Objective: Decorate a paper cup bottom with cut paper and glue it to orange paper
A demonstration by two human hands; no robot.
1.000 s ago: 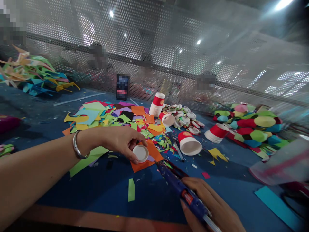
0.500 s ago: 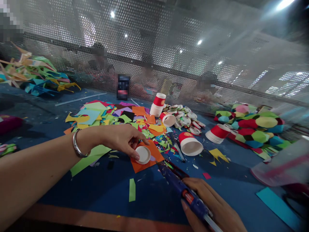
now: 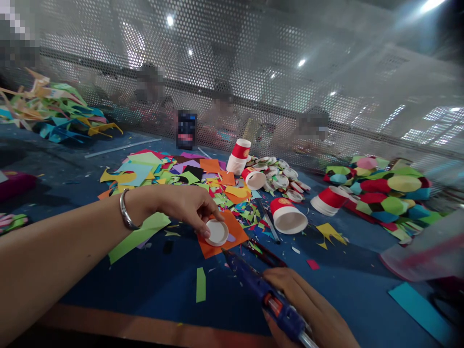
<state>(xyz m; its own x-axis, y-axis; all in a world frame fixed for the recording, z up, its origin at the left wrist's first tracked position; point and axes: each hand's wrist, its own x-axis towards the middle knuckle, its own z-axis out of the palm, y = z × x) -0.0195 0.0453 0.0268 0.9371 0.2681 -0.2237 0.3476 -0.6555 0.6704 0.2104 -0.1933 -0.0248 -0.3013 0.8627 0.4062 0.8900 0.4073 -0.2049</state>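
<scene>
My left hand [image 3: 188, 208], with a silver bangle at the wrist, pinches the edge of a small white paper disc [image 3: 217, 233] with a raised rim. The disc is over an orange paper square [image 3: 235, 227] on the blue table, where a small lilac piece [image 3: 231, 238] shows beside it. My right hand [image 3: 300, 302] is wrapped round a dark blue glue gun [image 3: 250, 280]. Its nozzle points up and left, close to the near edge of the orange square and below the disc.
Scissors [image 3: 266, 253] lie right of the orange square. Beyond are colourful paper scraps [image 3: 145, 169], red and white cups [image 3: 288, 217], and a heap of small discs [image 3: 279, 179]. Paper shapes [image 3: 391, 193] are piled right, near a clear container [image 3: 427, 246]. A perforated metal screen [image 3: 217, 63] stands behind.
The glue gun in my right hand has moved left, bringing its nozzle from the square's right corner to below the disc. My left hand still pinches the disc; the view has shifted slightly.
</scene>
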